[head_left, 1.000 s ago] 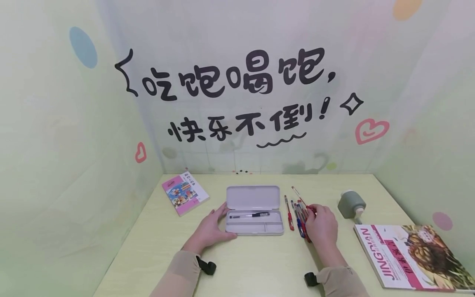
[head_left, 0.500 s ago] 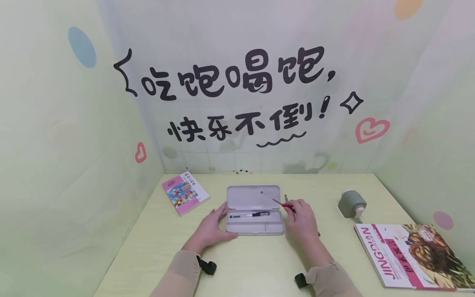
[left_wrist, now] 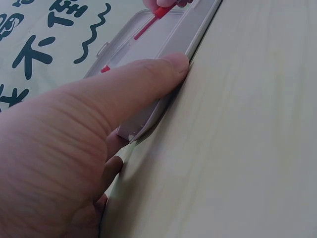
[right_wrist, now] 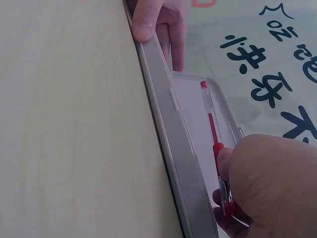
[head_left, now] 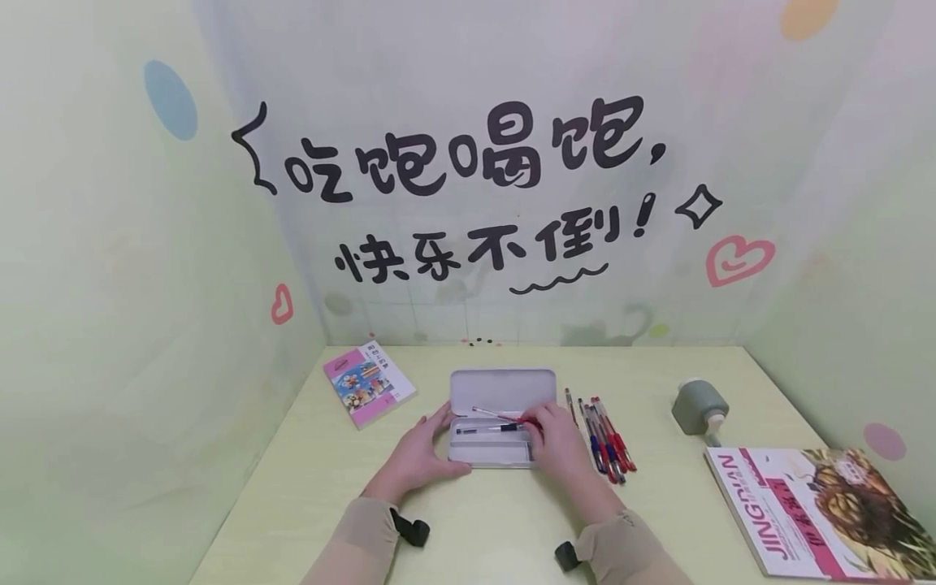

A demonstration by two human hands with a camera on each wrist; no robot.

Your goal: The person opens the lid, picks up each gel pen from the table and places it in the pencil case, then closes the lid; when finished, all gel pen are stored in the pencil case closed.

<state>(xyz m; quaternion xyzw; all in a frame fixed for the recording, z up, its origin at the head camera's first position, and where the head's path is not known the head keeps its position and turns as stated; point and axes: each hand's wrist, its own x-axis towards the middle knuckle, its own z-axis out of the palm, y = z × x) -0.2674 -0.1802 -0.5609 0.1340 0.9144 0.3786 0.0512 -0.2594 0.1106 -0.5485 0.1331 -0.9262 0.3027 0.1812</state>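
Observation:
In the head view, my left hand (head_left: pixel 413 459) grips the left end of an open pencil case (head_left: pixel 503 390), thumb on its front edge and fingers by the back left corner. The case is pale lilac, its lid tipped back. My right hand (head_left: pixel 561 447) pinches a red gel pen (head_left: pixel 494 414) over the back compartment, clear barrel pointing left. Below that pen, a black gel pen (head_left: pixel 483 429) lies lengthwise in the same compartment. From the right wrist view, the red pen (right_wrist: pixel 214 126) shows along the open case, with thumb and fingers around its capped end.
Several red and blue gel pens (head_left: pixel 605 439) lie in a loose bunch to the right of the case. Farther right are a grey-green pump bottle (head_left: pixel 698 406) on its side and a large magazine (head_left: pixel 819 512). A pink booklet (head_left: pixel 369 383) lies at back left.
My right hand has lifted the red gel pen off the bunch and carried it left, over the pencil case. My left hand keeps its place at the case.

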